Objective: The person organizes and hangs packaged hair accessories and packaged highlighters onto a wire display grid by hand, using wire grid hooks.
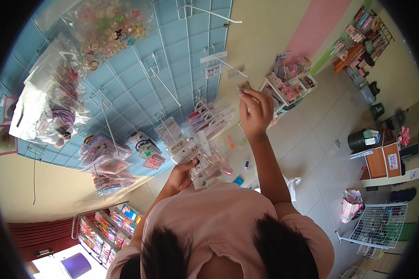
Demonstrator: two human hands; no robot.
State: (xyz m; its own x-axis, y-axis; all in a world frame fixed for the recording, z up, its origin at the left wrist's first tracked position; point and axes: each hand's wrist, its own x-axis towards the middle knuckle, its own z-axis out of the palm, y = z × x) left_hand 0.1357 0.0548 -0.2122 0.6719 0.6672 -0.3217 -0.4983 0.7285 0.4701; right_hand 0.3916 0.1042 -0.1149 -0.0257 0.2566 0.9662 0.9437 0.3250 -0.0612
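Note:
My left hand [180,177] is closed around a bunch of small clear packets [203,163], held in front of my chest. What lies inside them is too small to name. Raised to the right, my right hand [257,111] pinches a small packet [245,86] close to the tip of a white display hook [233,67]. A card packet [213,70] hangs further back on that same hook. Near my left hand, other packaged accessories [212,116] hang from the blue wire grid [165,51].
Bags of beads [111,35] and shiny packets [51,100] hang at upper left. Bare hooks [165,86] stick out from the grid. A white shelf [295,86] stands at right, with a wire rack [379,226] lower down. Small items lie on the tiled floor [307,139].

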